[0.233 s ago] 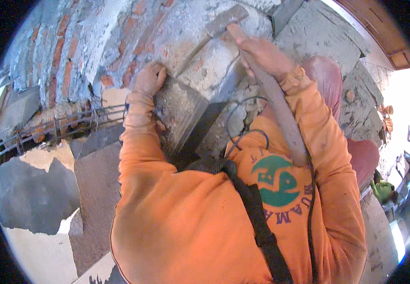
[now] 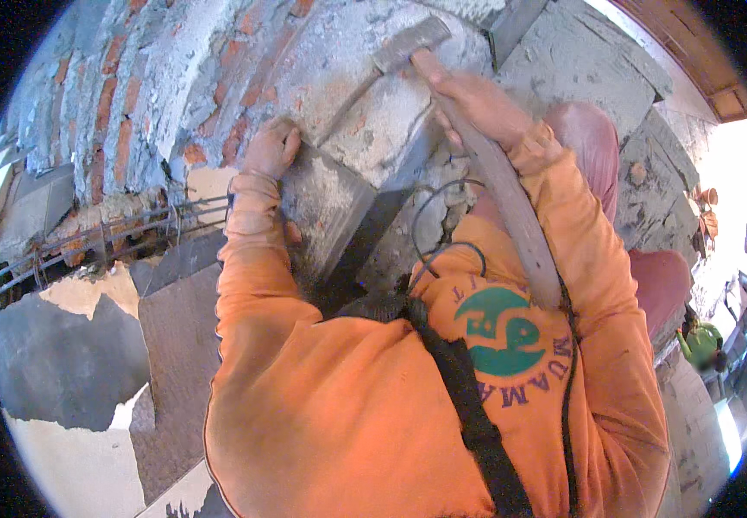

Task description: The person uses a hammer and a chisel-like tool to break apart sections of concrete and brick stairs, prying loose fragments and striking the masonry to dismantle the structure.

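Observation:
My right hand is wrapped round the wooden handle of a hammer, close below its head. The blocky metal hammer head meets the upper end of a thin rod-like chisel. The chisel slants down to my left hand, which is closed in a fist at its lower end; the fingers partly hide the grip and the tip cannot be seen. Just below that fist lies a grey masonry block beside the broken brick wall.
Steel reinforcing bars run along the wall base at left. Broken sheets and boards lie in front of them. Rubble fills a gap beside the block. A dark cable loops near my chest; grey slabs lie at right.
The hammer head has shifted slightly downward and now shows more sharply against the chisel end. My left fist stays nearly where it was.

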`<state>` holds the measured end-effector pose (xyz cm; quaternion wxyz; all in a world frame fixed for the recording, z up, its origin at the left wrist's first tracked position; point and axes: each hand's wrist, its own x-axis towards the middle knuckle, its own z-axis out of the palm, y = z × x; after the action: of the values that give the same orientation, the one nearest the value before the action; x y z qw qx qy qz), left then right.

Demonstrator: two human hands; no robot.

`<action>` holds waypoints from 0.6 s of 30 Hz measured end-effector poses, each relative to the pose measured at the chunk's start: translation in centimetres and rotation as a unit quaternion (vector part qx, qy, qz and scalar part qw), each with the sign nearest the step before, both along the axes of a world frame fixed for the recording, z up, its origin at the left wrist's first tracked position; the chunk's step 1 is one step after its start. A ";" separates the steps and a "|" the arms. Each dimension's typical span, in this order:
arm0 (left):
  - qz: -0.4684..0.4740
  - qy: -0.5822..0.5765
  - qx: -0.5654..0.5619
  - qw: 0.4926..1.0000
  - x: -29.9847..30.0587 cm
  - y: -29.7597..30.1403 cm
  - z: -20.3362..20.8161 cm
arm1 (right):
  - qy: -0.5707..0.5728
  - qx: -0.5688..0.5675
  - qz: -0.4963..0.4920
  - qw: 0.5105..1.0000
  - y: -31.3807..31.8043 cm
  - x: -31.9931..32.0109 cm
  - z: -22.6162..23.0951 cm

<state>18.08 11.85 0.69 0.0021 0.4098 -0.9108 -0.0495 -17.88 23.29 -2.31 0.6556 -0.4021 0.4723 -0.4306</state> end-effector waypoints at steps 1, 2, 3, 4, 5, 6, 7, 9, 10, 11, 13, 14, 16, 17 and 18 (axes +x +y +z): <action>-0.004 -0.003 -0.010 1.000 0.5 -0.2 0.0 | -0.036 0.023 0.011 0.999 0.2 -0.4 0.9; 0.011 0.005 0.004 1.000 -0.2 0.1 0.7 | -0.073 0.039 -0.034 0.996 0.7 -0.9 1.5; 0.025 0.012 0.018 0.999 -1.1 0.4 1.5 | -0.111 0.054 -0.079 0.989 1.3 -1.6 2.0; 0.034 0.020 0.035 0.999 -2.3 0.6 1.9 | -0.147 0.071 -0.130 0.978 1.8 -2.1 2.1; 0.036 0.056 0.056 0.996 -3.3 1.2 1.7 | 0.021 -0.138 -0.142 0.980 1.6 -1.8 0.4; 0.036 0.093 0.078 0.992 -4.2 1.7 1.5 | 0.191 -0.334 -0.142 0.912 0.7 -1.0 -2.6; 0.041 0.133 0.096 0.986 -5.0 2.1 1.2 | 0.217 -0.338 -0.106 0.909 0.2 -0.8 -2.9; -0.009 0.097 -0.007 0.995 -6.0 2.7 0.6 | 0.115 -0.164 -0.015 0.980 -0.2 -0.8 -1.1; -0.029 0.081 -0.057 0.995 -6.4 2.9 0.1 | -0.014 0.031 0.047 0.998 0.0 -0.8 0.2; -0.011 0.083 -0.034 0.996 -6.9 2.8 -0.1 | -0.039 0.026 0.006 0.999 0.5 -1.5 0.5; 0.021 0.084 0.015 0.996 -8.1 2.2 -0.1 | -0.088 0.017 -0.078 0.993 1.5 -3.3 0.4; 0.040 0.073 0.016 0.996 -8.4 2.3 -0.2 | 0.054 -0.153 -0.098 0.982 1.4 -3.1 -0.7; 0.072 0.057 0.013 0.996 -8.2 2.4 -1.1 | 0.222 -0.315 -0.083 0.919 -0.1 -1.9 -2.8; 0.055 0.057 0.015 0.997 -8.4 2.1 -0.9 | 0.251 -0.316 -0.055 0.913 -0.8 -2.0 -2.3; 0.043 0.054 0.016 0.997 -7.7 2.3 -0.7 | 0.147 -0.159 0.012 0.976 -0.8 -1.3 -0.4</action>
<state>10.38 14.15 0.01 0.0473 0.4455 -0.8899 -0.0862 -19.16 22.46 -2.75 0.5115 -0.5655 0.4847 -0.4285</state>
